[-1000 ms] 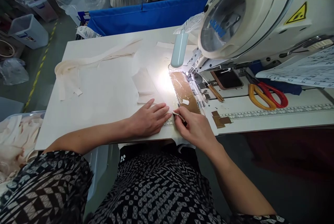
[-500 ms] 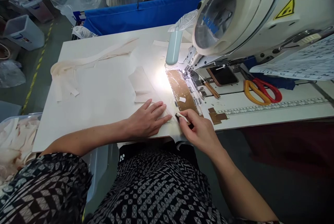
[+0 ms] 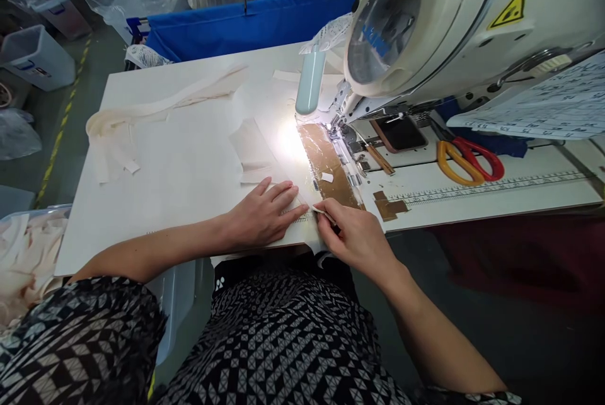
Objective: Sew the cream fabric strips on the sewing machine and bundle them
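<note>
While the left hand (image 3: 265, 215) lies palm down near the front edge of the table (image 3: 184, 181), its fingers are open and slightly spread, pressing on the pale cloth (image 3: 255, 152) and gripping nothing. The right hand (image 3: 352, 232) is nearly closed, thumb and forefinger pinching a small pale piece (image 3: 318, 209) just beside the left fingertips; the rest of the piece is hidden by the fingers, so what it is cannot be told. The cloth lies on the table, its far part showing beyond the left hand; its near outline blends into the white top.

Just beyond the right hand, brown tape (image 3: 326, 156) runs towards the needle area of the machine (image 3: 430, 21), with a white scrap (image 3: 326, 177) on it. A lamp-lit patch glows left of the tape. To the right are a wooden-handled tool (image 3: 380, 159), a phone (image 3: 401, 134) and scissors (image 3: 466, 162) with one orange and one red handle. A ruler (image 3: 491, 188) runs along the table below the scissors. A long pale strip (image 3: 161, 106) lies on the far left of the table, bunched at its left end.
</note>
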A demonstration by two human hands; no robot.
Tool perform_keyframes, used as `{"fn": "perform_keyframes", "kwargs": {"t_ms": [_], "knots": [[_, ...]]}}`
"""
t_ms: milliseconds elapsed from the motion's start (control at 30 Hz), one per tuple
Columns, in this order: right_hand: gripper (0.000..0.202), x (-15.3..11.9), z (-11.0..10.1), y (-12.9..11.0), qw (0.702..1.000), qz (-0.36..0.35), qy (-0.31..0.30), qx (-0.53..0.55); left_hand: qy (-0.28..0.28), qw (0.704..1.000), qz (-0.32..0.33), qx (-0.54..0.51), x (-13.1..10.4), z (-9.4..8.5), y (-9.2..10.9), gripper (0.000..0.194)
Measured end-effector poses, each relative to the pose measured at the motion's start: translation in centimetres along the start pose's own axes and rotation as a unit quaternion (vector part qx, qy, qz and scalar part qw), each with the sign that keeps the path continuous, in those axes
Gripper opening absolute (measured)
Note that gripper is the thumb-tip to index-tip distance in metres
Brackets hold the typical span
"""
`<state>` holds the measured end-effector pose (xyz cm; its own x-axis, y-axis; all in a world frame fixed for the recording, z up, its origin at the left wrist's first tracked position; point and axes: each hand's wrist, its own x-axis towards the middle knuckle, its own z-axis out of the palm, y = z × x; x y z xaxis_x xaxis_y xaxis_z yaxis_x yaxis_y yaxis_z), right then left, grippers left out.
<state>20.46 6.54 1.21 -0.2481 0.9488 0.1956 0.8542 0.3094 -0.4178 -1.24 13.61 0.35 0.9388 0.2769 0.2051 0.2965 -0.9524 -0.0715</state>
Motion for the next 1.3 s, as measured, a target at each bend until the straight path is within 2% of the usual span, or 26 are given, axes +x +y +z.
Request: {"fn": "perform_keyframes", "kwargs": {"t_ms": [133, 233, 467, 667, 967, 1167, 1300], "knots": [[0.016, -1.6, -1.2, 0.5, 0.999, 0.012, -0.034, 0.013, -0.012, 1.0, -0.002, -0.003, 0.0, -0.1, 0.1, 0.046], [0.015, -2.2, -1.5, 0.8, 0.998, 0.034, -0.037, 0.031, -0.015, 1.0, -0.003, -0.004, -0.1, -0.1, -0.2, 0.045], [0.017, 1.1, 0.4, 0.4, 0.999, 0.049, 0.016, 0.014, -0.002, 0.997, -0.069, 0.034, 0.3, 0.1, -2.3, 0.038], [0.017, 2.0, 0.8, 0.3, 0.998, 0.046, 0.019, 0.025, 0.002, 1.0, 0.014, -0.022, 0.5, 0.2, -1.3, 0.041], [0.017, 2.0, 0.7, 0.1, 0.999, 0.052, 0.003, 0.016, 0.009, 1.0, 0.009, -0.015, 0.4, 0.6, -0.6, 0.041], [0.014, 0.7, -1.2, 0.4, 0.998, 0.036, -0.049, 0.019, 0.007, 1.0, 0.008, -0.01, 0.3, 0.5, -0.6, 0.041], [0.014, -0.1, -2.0, 0.8, 0.993, 0.066, -0.057, 0.075, -0.006, 1.0, 0.008, -0.017, 0.3, 0.4, -0.6, 0.041]]}}
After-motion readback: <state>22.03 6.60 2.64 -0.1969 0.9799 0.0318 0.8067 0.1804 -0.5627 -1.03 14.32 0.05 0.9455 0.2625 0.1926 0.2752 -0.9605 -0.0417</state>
